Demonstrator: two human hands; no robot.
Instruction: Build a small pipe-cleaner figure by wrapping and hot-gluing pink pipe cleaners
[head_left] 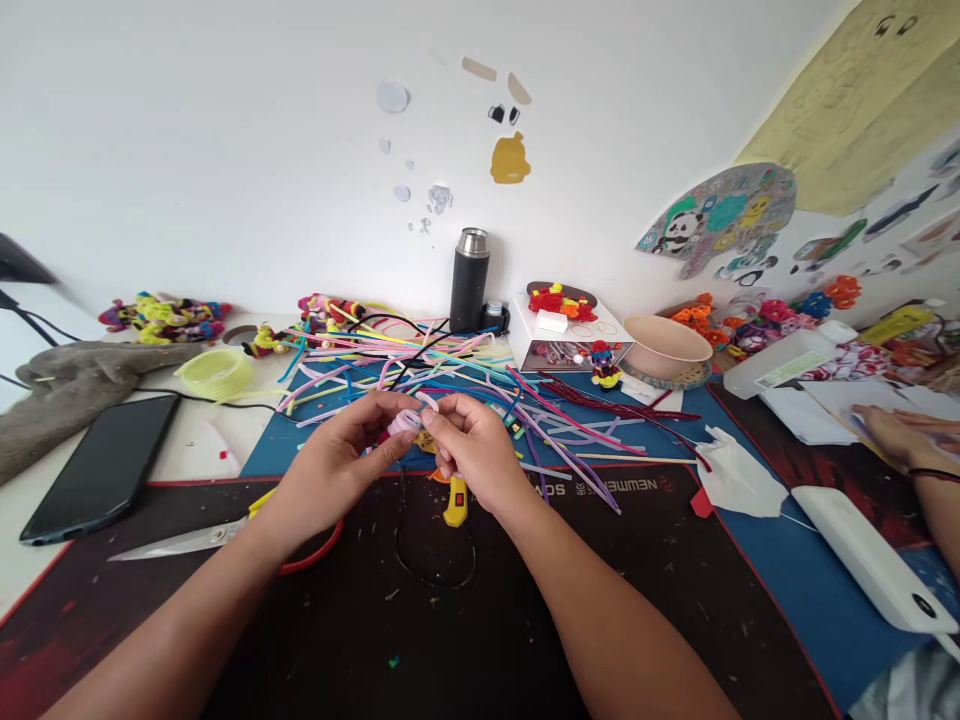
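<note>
My left hand (360, 445) is closed around a small coiled bundle of pale pink-lilac pipe cleaner (405, 422). Thumb and fingers of my right hand (469, 445) pinch the bundle's loose end, which curls up above the fingertips. Just beneath my hands lies a yellow glue gun (455, 502) with a red switch, its black cord looped on the dark mat (360, 640). Scissors (180, 540) with open blades lie to the left, partly hidden under my left forearm. Behind my hands spreads a loose pile of coloured pipe cleaners (360, 370).
A phone (101, 465) and a pale green coil (217, 373) lie at the left. At the back stand a black thermos (469, 280), a white box (525, 320) and a beige bowl (666, 347). On the right are a white power bank (874, 555) and another person's hand (892, 435).
</note>
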